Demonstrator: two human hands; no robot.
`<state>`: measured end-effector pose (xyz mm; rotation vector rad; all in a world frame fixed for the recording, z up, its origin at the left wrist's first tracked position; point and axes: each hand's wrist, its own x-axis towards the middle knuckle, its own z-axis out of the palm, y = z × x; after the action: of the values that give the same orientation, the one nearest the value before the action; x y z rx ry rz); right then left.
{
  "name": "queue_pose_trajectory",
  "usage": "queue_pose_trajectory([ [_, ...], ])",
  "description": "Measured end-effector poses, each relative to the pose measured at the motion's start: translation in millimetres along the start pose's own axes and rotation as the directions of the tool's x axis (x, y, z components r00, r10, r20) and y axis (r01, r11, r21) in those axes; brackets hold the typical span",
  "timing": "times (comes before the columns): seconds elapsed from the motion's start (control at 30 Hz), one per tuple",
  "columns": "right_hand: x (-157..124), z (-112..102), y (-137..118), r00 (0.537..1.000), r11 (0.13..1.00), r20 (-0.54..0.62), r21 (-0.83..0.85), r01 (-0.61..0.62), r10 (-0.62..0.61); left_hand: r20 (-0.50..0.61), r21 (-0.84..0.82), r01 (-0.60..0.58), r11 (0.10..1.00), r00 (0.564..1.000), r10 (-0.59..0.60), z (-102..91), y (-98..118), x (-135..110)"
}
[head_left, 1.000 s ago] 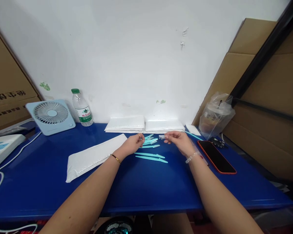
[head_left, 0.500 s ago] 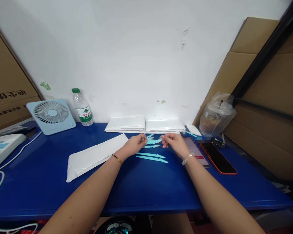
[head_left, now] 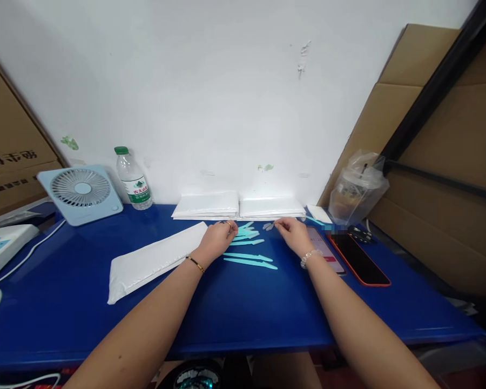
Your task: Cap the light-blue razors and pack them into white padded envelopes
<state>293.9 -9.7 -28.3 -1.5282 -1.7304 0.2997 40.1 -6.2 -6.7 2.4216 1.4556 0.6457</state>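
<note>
Several slim turquoise eyebrow razors [head_left: 249, 262] lie on the blue table, two of them in front and the others fanned out behind. My left hand [head_left: 217, 238] is closed at the left end of the rear group, pinching a turquoise razor [head_left: 243, 232] whose handle is partly hidden by the fingers. Small clear plastic caps [head_left: 268, 227] rest close behind the group. Thumb and fingers of my right hand [head_left: 292, 233] are pinched together at these caps, apparently on one cap. A long white bubble mailer [head_left: 154, 262] lies left of my left hand.
Two stacks of white mailers [head_left: 206, 206] stand against the wall. To the right are a phone with a lit screen [head_left: 328, 251], an orange-edged phone [head_left: 360, 259] and a bagged drink cup [head_left: 356, 192]. A fan [head_left: 81, 194] and water bottle [head_left: 133, 181] stand at the left.
My hands have moved apart: the left shifted slightly left with a razor, the right moved slightly right and back to the caps. The clear piece between them is now by the right fingertips.
</note>
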Motion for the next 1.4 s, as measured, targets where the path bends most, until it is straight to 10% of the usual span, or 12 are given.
queue_pose_trajectory([
  [0.23, 2.5, 5.0, 6.6, 0.977, 0.942, 0.177, -0.289, 0.168, -0.120, 0.190, -0.037, -0.270, 0.962, 0.944, 0.272, -0.2, 8.3, -6.7],
  [0.43, 0.7, 1.7, -3.0, 0.981, 0.911, 0.179, -0.389, 0.135, -0.069, 0.211, -0.044, -0.251, 0.967, 0.944, 0.254, 4.5, 12.3, -8.7],
  [0.6, -0.8, -5.0, -5.6, 0.993, 0.999, 0.117, 0.022, -0.036, 0.033, 0.157, -0.251, -0.038, 0.967, 0.984, 0.079, -1.2, 7.7, -9.1],
  [0.8, -6.4, -13.2, -19.4, 0.965, 0.828, 0.259, 0.533, -0.175, 0.038, 0.132, -0.356, 0.022, 0.934, 0.991, 0.027, -5.9, 1.4, -6.5],
  [1.4, -12.5, 0.2, -36.0, 0.958, 0.758, 0.277, 0.608, -0.237, 0.076, 0.147, -0.434, 0.043, 0.900, 0.989, 0.024, -4.5, 5.4, -6.2],
])
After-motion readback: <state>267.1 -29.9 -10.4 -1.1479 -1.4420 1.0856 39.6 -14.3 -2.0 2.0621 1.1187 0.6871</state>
